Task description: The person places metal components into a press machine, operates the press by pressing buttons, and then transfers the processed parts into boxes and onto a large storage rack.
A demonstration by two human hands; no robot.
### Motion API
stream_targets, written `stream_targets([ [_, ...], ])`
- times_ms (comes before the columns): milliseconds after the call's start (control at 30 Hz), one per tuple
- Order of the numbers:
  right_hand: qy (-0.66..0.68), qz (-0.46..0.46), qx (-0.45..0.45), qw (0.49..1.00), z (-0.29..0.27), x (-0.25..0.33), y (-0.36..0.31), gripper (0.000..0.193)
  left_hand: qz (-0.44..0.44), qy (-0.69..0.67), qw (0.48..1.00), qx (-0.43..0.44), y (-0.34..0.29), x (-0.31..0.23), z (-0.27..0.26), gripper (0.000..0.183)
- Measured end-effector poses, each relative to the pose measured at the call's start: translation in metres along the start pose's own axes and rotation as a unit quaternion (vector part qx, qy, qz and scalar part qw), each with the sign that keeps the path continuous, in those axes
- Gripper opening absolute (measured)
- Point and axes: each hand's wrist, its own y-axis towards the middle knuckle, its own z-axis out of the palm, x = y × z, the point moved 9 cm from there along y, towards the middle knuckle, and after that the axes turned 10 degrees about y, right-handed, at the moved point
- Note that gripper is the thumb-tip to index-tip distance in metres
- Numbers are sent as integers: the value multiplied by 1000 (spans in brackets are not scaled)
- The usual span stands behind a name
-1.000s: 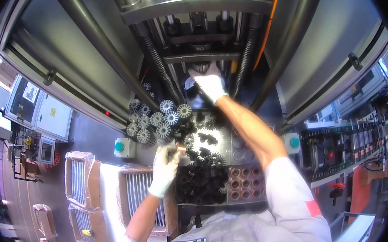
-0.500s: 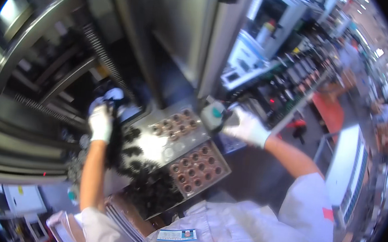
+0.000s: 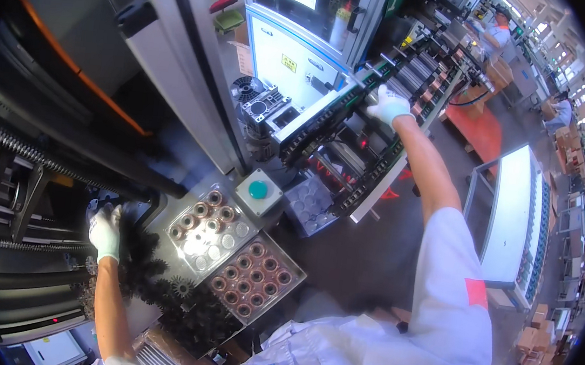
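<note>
My left hand (image 3: 104, 233), in a white glove, is at the dark press machine on the left. Its fingers are bent at a metal part in the fixture; what they grip is hidden. My right hand (image 3: 389, 106), also gloved, is stretched out over the conveyor (image 3: 370, 183), thumb and fingers apart, close to metal cylinders (image 3: 415, 75) lying across it. Between my arms, a clear plastic tray (image 3: 259, 313) holds copper-coloured rings with dark centres. Beside it, another clear tray (image 3: 218, 254) has such rings in part of its pockets.
A box with a green push button (image 3: 258, 190) stands by the trays. Black toothed parts (image 3: 201, 321) are heaped near my left forearm. A grey upright post (image 3: 184, 66) rises between press and conveyor. A white slatted rack (image 3: 507, 217) stands at right; other people work farther back.
My right hand has moved from beside the green-button box out over the conveyor, farther away. My left hand stays at the press. The view has turned, showing more of the conveyor and cabinet.
</note>
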Motion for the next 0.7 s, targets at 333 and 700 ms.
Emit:
stream_targets([
  [333, 48, -172, -124, 976, -37, 1, -18, 75, 90, 77, 992, -41, -14, -24, -12, 28],
  [700, 216, -588, 186, 757, 113, 439, -390, 47, -54, -43, 991, -111, -125, 71, -132, 44],
])
